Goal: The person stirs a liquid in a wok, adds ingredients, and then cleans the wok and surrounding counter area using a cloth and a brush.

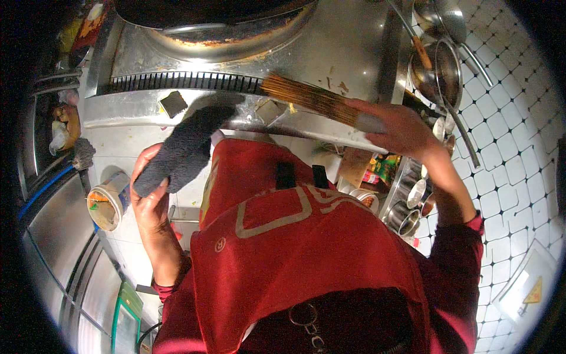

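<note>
My left hand point(150, 190) grips a folded dark grey cloth point(185, 141), which reaches up over the front edge of a stainless steel stove counter point(128, 108). My right hand point(398, 128) is closed round the bound end of a bamboo wok brush point(309, 99). The brush's bristles point left, over the right end of the slotted drain grate point(185, 82). Behind the grate stands a large dark wok point(212, 13) on a rusty-edged burner ring, cut off by the top of the view.
Metal bowls point(435, 73) and a ladle with a wooden handle point(422, 52) lie at the right. Below them stand several steel containers point(409, 219). A white bucket point(106, 205) with scraps is at the left, near steel cabinet doors point(62, 252).
</note>
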Available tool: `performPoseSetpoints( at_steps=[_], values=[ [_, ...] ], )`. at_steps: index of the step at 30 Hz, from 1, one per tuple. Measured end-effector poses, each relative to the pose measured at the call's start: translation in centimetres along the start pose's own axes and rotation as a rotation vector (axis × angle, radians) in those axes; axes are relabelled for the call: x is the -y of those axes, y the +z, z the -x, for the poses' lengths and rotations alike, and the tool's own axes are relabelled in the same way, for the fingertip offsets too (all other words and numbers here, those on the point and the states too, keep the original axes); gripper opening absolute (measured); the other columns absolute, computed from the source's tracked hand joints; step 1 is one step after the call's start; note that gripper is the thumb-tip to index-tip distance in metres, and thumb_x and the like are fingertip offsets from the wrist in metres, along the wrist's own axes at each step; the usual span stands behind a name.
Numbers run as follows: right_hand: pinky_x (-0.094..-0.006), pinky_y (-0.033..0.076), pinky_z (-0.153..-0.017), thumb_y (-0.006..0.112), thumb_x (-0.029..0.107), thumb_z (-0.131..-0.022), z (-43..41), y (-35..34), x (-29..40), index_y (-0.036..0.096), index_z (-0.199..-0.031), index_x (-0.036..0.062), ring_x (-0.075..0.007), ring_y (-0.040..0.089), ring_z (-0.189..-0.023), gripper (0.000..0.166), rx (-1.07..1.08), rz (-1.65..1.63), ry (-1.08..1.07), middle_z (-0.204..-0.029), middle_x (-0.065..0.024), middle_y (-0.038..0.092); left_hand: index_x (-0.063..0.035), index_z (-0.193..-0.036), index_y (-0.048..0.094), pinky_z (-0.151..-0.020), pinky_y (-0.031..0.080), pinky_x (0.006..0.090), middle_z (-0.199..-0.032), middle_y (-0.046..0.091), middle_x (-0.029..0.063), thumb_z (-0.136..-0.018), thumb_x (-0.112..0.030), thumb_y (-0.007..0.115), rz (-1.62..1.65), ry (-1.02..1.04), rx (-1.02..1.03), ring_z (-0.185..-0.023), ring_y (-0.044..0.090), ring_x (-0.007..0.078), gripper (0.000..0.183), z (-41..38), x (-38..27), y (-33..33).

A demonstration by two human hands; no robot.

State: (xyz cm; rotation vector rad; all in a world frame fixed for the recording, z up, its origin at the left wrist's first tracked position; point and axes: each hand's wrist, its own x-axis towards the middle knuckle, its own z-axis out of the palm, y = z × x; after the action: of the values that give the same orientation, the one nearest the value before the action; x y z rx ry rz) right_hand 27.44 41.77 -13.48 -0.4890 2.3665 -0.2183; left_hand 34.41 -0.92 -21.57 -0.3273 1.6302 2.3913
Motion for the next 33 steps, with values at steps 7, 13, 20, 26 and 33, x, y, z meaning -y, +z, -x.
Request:
performPoseSetpoints(
  at_steps=[7, 13, 20, 26, 33],
  values=[
    [-0.0395, 0.048, -0.077, 0.064, 0.012, -0.071, 5.2, 1.3, -1.0, 0.043, -0.131, 0.0284, -0.0346, 0.06, -0.087, 0.066, -0.013, 0.19, 0.342, -0.096, -0.0177, 0.061, 0.0062, -0.121, 0.045, -0.096, 0.037, 0.0347, -0.114, 0.053, 0.0141, -0.07, -0.026, 0.063, -0.085, 0.095, -0.068, -0.108, 0.051, 0.0237, 0.063, -0.1, 0.2, -2.2],
    [-0.0348, 0.048, -0.085, 0.07, 0.007, -0.071, 8.6, 1.8, 0.6, 0.049, -0.128, 0.0207, -0.0281, 0.061, -0.1, 0.062, -0.21, -0.266, 0.311, -0.115, -0.0112, 0.06, 0.0038, -0.121, 0.048, -0.101, 0.036, 0.04, -0.118, 0.053, 0.015, -0.072, -0.016, 0.063, 0.173, 0.263, -0.326, -0.112, 0.05, 0.0272, 0.055, -1.5, 1.8, -4.6],
    [-0.0325, 0.047, -0.082, 0.063, 0.004, -0.071, 6.9, 4.7, 1.1, 0.05, -0.127, 0.019, -0.0244, 0.06, -0.096, 0.059, -0.043, -0.244, 0.404, -0.108, -0.0113, 0.062, 0.0044, -0.12, 0.05, -0.098, 0.037, 0.0446, -0.123, 0.052, 0.0162, -0.079, -0.014, 0.055, 0.188, 0.429, -0.686, -0.113, 0.049, 0.0302, 0.045, -3.2, -0.7, -11.4],
    [-0.0309, 0.051, -0.075, 0.066, 0.007, -0.073, 11.2, 2.4, -2.5, 0.052, -0.126, 0.0258, -0.0223, 0.065, -0.082, 0.057, -0.224, -0.202, 0.414, -0.104, -0.0083, 0.065, 0.0039, -0.117, 0.051, -0.099, 0.036, 0.0367, -0.116, 0.054, 0.0137, -0.079, -0.009, 0.053, -0.106, 0.332, -0.728, -0.111, 0.049, 0.0252, 0.04, -3.7, 1.2, -10.4],
    [-0.0425, 0.048, -0.072, 0.063, 0.018, -0.076, -6.8, 1.9, 2.1, 0.04, -0.133, 0.03, -0.0335, 0.058, -0.079, 0.063, -0.17, 0.118, -0.062, -0.083, -0.015, 0.056, 0.0027, -0.115, 0.052, -0.096, 0.038, 0.033, -0.108, 0.056, 0.0095, -0.079, -0.005, 0.052, -0.078, 0.337, -0.325, -0.105, 0.052, 0.0187, 0.037, -5.6, 2.0, -6.3]
  ],
)
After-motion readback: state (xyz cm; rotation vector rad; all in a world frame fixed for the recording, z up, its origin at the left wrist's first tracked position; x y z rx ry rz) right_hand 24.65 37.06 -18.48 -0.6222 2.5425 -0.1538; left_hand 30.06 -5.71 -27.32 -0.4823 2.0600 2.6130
